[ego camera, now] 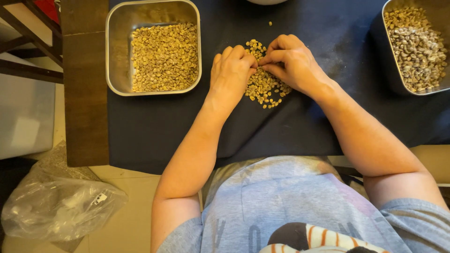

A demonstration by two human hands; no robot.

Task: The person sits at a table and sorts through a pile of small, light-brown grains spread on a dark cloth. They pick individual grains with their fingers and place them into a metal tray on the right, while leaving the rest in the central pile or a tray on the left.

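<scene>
— Where the dark cloth [290, 136] covers the table [84, 93], what shows around it?

— Brown wood at the cloth's left edge, pale floor tiles [126, 225] below, and a crumpled clear plastic bag [56, 206] lying on the floor at lower left. A dark chair frame [28, 47] stands at upper left.

— And the containers?

— A square steel tray [117, 51] sits at upper left on the cloth, holding yellowish green coffee beans [164, 56] heaped toward its right side. A second steel tray [389, 51] at the right edge holds paler, greyer beans [417, 47].

— Where is the loose pile?

— The small pile of beans [265, 91] lies on the cloth between the trays, right under both hands.

— How are the hands?

— The left hand [230, 72] is curled, fingertips down on the pile's left edge. The right hand [293, 61] is curled too, fingers pinched together at the pile's top; whether a bean sits between them, I cannot tell. The fingertips nearly meet.
</scene>
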